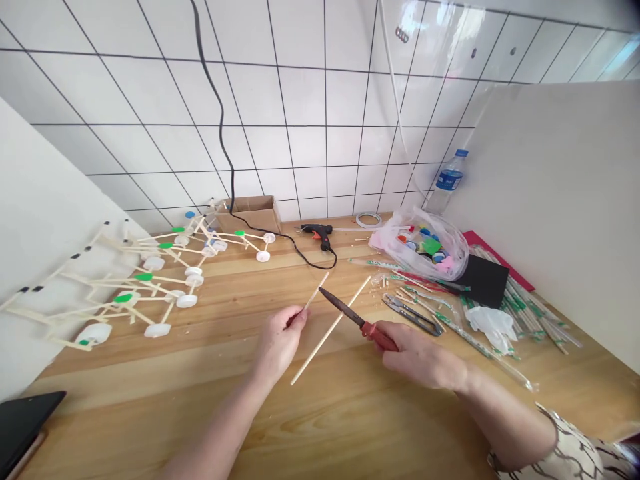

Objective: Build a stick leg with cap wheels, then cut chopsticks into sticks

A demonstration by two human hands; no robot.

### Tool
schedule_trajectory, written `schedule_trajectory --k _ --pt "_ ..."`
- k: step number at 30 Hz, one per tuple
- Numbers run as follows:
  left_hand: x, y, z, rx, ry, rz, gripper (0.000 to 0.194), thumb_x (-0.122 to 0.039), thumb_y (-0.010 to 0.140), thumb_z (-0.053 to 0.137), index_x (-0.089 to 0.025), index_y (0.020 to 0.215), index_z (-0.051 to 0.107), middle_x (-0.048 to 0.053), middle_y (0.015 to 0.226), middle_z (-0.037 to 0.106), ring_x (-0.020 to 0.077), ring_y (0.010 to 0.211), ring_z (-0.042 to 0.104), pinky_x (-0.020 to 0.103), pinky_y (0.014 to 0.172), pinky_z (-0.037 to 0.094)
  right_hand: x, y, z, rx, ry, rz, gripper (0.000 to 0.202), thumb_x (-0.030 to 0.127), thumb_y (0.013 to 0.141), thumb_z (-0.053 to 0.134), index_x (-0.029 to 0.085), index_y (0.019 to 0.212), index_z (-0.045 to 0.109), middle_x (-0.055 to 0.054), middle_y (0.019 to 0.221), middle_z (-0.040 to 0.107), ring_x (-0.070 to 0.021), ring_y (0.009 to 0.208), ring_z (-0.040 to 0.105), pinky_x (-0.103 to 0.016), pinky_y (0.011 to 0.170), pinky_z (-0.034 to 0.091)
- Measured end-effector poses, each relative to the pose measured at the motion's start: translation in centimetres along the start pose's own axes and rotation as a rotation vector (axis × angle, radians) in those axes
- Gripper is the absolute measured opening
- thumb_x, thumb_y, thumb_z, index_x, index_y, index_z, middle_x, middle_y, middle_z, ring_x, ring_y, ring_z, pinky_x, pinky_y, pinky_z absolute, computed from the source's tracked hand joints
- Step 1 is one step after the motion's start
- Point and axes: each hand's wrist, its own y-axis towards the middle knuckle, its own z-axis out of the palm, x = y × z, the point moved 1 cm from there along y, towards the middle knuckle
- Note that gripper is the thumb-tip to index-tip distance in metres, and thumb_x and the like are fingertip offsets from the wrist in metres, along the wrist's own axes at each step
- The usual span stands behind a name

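Observation:
Between thumb and fingers, my left hand (281,337) pinches a thin wooden stick (317,291) that points up and away. My right hand (417,353) is wrapped round the red handle of a file (353,315). The dark tip of the file is close beside the stick in my left hand; whether they touch I cannot tell. A second wooden stick (320,345) lies slanted on the table, and the file's blade crosses above it. Right of the file lie grey thread snips (411,315) among small stick pieces.
Several stick models with white caps (187,301) stand at left. A glue gun (320,233), a cardboard box (255,212) and a tape roll (369,219) are at the back. On the right are a bag of bottle caps (425,243), wrapped sticks (530,307) and a bottle (449,180).

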Motion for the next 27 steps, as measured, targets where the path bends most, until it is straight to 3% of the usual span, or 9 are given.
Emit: schedule_trajectory --k 6,11,13,16,19,23,27 --pt "0.0 0.1 0.3 -0.018 0.231 0.176 0.014 -0.023 0.071 0.054 -0.018 0.072 0.068 0.007 0.077 0.065 0.0236 0.078 0.056 0.036 0.077 0.040 0.1 -0.3 0.3 -0.003 -0.007 0.001 0.019 0.008 0.061 0.043 0.018 0.077 0.045 0.002 0.074 0.049 -0.0126 0.068 0.042 -0.025 0.062 0.031" --pt "-0.7 -0.5 -0.1 -0.043 0.238 0.211 0.016 -0.027 0.076 0.053 -0.017 0.079 0.065 0.007 0.083 0.064 0.0215 0.079 0.058 0.032 0.075 0.044 0.6 -0.6 0.3 0.006 0.002 0.000 0.024 0.008 0.062 0.042 0.018 0.083 0.048 0.001 0.075 0.051 -0.0132 0.069 0.044 -0.025 0.063 0.031" --pt "-1.6 -1.1 -0.3 0.051 0.121 0.142 0.023 -0.036 0.080 0.051 -0.017 0.081 0.064 0.004 0.079 0.066 0.0193 0.076 0.059 0.028 0.069 0.045 0.7 -0.7 0.5 0.001 -0.020 -0.002 0.022 0.009 0.062 0.042 0.018 0.081 0.047 0.002 0.073 0.050 -0.0129 0.067 0.044 -0.025 0.061 0.031" --pt "-3.1 -2.3 -0.1 0.340 -0.153 -0.041 0.031 -0.044 0.079 0.052 -0.015 0.076 0.061 0.003 0.068 0.063 0.0158 0.063 0.058 0.026 0.061 0.045 0.5 -0.7 1.1 -0.018 -0.061 -0.002 0.021 0.010 0.062 0.043 0.019 0.080 0.047 0.001 0.074 0.052 -0.0132 0.067 0.045 -0.025 0.060 0.031" --pt "-3.8 -3.3 0.5 0.499 -0.270 -0.151 0.028 -0.042 0.076 0.056 -0.014 0.073 0.058 0.002 0.064 0.060 0.0130 0.054 0.054 0.026 0.053 0.044 0.3 -0.7 1.7 -0.044 -0.090 -0.029 0.024 0.010 0.061 0.044 0.019 0.083 0.048 0.000 0.078 0.054 -0.0143 0.070 0.047 -0.025 0.062 0.032" --pt "-3.7 -3.8 1.3 0.482 -0.212 -0.185 0.027 -0.037 0.079 0.050 -0.013 0.068 0.055 0.000 0.057 0.055 0.0064 0.042 0.039 0.020 0.041 0.028 0.2 -0.7 2.2 -0.080 -0.109 -0.072 0.025 0.012 0.063 0.046 0.018 0.087 0.050 -0.003 0.084 0.055 -0.0159 0.074 0.048 -0.026 0.066 0.035" --pt "-3.3 -3.9 1.4 0.454 -0.164 -0.137 0.034 -0.038 0.082 0.046 -0.013 0.060 0.053 -0.002 0.052 0.049 0.0049 0.042 0.029 0.020 0.042 0.020 0.2 -0.6 2.4 -0.122 -0.144 -0.118 0.029 0.011 0.063 0.046 0.017 0.090 0.052 -0.006 0.090 0.057 -0.0178 0.081 0.051 -0.028 0.073 0.037"
